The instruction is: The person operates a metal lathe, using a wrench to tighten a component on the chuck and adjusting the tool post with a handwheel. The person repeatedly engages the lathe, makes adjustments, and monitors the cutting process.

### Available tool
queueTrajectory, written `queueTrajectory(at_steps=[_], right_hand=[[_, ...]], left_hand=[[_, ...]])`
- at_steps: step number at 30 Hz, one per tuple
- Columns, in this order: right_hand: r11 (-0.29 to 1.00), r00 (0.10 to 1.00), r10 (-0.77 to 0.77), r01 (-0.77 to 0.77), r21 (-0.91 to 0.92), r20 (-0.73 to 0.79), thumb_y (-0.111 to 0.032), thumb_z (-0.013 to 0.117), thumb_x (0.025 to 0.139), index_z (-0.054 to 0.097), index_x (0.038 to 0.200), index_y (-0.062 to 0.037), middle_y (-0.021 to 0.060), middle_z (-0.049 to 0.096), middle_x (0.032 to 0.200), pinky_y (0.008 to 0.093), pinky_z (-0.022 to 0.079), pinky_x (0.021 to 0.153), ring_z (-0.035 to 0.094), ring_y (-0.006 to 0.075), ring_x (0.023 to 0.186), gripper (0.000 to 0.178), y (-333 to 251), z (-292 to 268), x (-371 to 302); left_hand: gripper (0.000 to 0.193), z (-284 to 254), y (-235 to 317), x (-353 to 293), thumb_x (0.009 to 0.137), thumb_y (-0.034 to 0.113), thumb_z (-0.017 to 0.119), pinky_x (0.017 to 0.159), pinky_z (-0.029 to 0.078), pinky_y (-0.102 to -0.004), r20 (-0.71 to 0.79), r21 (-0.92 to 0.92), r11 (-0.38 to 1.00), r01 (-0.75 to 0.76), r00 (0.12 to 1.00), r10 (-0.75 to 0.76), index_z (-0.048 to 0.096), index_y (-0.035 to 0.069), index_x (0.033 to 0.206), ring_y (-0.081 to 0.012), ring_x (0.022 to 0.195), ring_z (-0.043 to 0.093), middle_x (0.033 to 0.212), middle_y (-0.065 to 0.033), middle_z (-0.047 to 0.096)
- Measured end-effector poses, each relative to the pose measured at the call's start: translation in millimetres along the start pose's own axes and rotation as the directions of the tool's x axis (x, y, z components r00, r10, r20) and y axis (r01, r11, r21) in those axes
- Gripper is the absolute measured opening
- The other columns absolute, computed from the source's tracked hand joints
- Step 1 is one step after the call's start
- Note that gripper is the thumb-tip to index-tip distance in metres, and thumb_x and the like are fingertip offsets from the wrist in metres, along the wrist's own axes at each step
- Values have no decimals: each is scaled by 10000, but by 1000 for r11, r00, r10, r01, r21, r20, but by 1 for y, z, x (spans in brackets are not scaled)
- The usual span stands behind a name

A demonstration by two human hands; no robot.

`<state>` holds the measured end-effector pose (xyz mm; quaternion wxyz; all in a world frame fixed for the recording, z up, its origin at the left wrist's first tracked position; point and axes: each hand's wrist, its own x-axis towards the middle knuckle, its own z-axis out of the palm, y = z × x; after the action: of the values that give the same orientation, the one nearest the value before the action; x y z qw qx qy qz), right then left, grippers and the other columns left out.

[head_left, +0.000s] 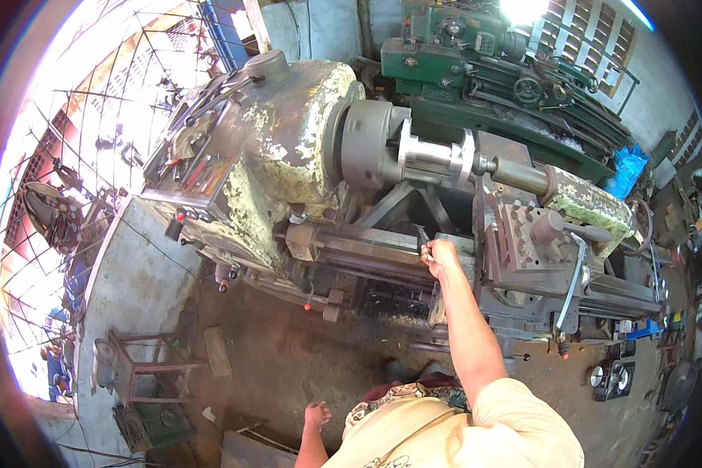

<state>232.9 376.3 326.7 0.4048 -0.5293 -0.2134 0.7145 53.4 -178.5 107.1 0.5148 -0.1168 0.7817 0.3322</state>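
Note:
My right arm reaches out over the bed of a large worn lathe [366, 248]. The fingers of my right hand [441, 256] are closed around a small, slim metal-looking thing [423, 234], whose kind I cannot make out. Beyond the hand, a shiny flanged metal shaft [430, 153] is mounted between the grey chuck [366, 142] and the tailstock [522, 176]. To the right of my hand sits the tool post [547, 228] with its lever. Low in front of my body, my left hand [317, 415] hangs away from the machine with loosely bent fingers and nothing visible in it.
A green lathe [476, 78] stands behind, with a blue plastic bag [625, 170] at its right. Tools lie on the headstock tray [204, 173]. Levers with red knobs [307, 306] stick out in front. A small stool-like frame [152, 365] is on the floor at left.

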Motion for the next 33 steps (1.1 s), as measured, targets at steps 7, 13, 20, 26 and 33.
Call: queueTrajectory(at_steps=[7,13,20,26,33], right_hand=[[971,983,-183,185,-149,26,69,466,860,506,1063,87,103,566,689,297,418,381,522,149,481,208,1,-8,-99],[937,870,-143,272,-218,472,140,489,822,505,1367,-5,58,595,717,234,417,377,523,100,459,563,-26,-104,-237],[670,603,-714,736,97,355,66,604,819,568,1267,56,158,651,683,258,486,428,571,147,454,450,-44,-209,-357],[414,454,-843,890,193,-287,40,570,886,512,1301,35,130,579,696,261,457,376,490,117,434,419,-55,-222,-335],[807,732,-487,585,73,-477,86,510,871,507,1307,54,99,595,695,259,435,364,525,122,427,437,-80,-240,-246]], left_hand=[[240,14,1,11,932,215,602,530,495,-313,83,93,995,19,996,-27,581,45,1100,-161,596,612,773,-43,624],[184,72,31,44,911,192,618,528,509,-318,404,584,675,-451,883,239,626,11,945,-173,614,632,742,-76,657],[406,209,114,-4,893,288,624,706,527,-379,649,570,541,-618,743,164,612,0,1179,-245,835,673,931,-140,701],[451,311,127,-72,905,230,600,953,450,-458,875,432,771,-468,423,-233,518,88,1325,-215,1176,539,1377,-92,522],[245,374,97,-120,892,122,548,888,461,-428,936,247,958,143,222,-274,588,69,1128,-246,1030,588,1111,-113,626]])
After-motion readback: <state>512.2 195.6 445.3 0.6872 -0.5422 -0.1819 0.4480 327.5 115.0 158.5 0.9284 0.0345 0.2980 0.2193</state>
